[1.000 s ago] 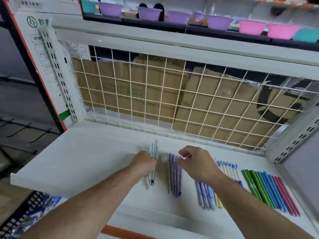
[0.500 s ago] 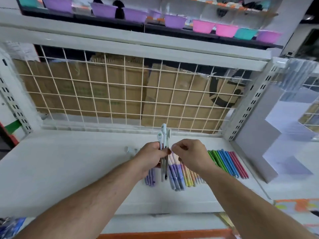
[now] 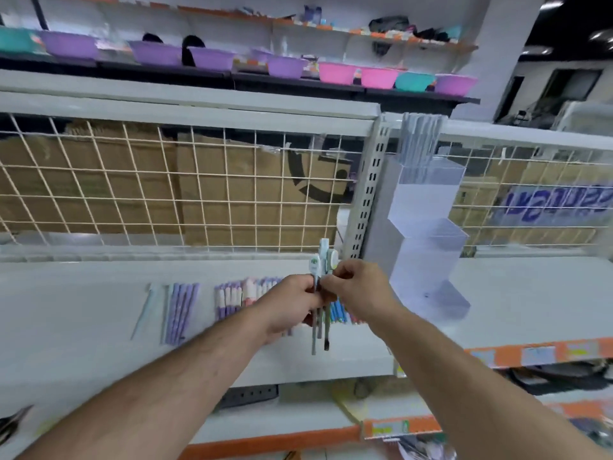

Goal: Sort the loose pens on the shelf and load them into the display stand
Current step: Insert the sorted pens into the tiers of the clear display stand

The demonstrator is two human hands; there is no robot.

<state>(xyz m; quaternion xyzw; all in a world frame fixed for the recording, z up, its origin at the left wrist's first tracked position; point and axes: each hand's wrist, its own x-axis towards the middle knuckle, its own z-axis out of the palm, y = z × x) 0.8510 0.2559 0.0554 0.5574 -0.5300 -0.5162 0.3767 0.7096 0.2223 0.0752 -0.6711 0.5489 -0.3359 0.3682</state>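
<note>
My left hand (image 3: pixel 292 305) grips a small upright bundle of pale green pens (image 3: pixel 321 260) above the white shelf (image 3: pixel 83 310). My right hand (image 3: pixel 356 287) pinches the same bundle from the right side. On the shelf lie sorted rows: purple pens (image 3: pixel 182 310), a single pale pen (image 3: pixel 142 310), white-and-purple pens (image 3: pixel 229 298) and blue pens (image 3: pixel 338 312) partly hidden by my hands. The clear tiered display stand (image 3: pixel 428 234) stands just right of my hands, with several pens in its top tier (image 3: pixel 419 141).
A white wire grid (image 3: pixel 199 180) backs the shelf, with cardboard behind it. A perforated upright post (image 3: pixel 370 190) stands beside the stand. Coloured plastic bowls (image 3: pixel 212 58) line the higher shelf. Orange-edged lower shelves (image 3: pixel 530 355) sit below right.
My left hand lifted the pale green pens off the shelf and my right hand joined it. The view swung right, bringing the display stand into sight.
</note>
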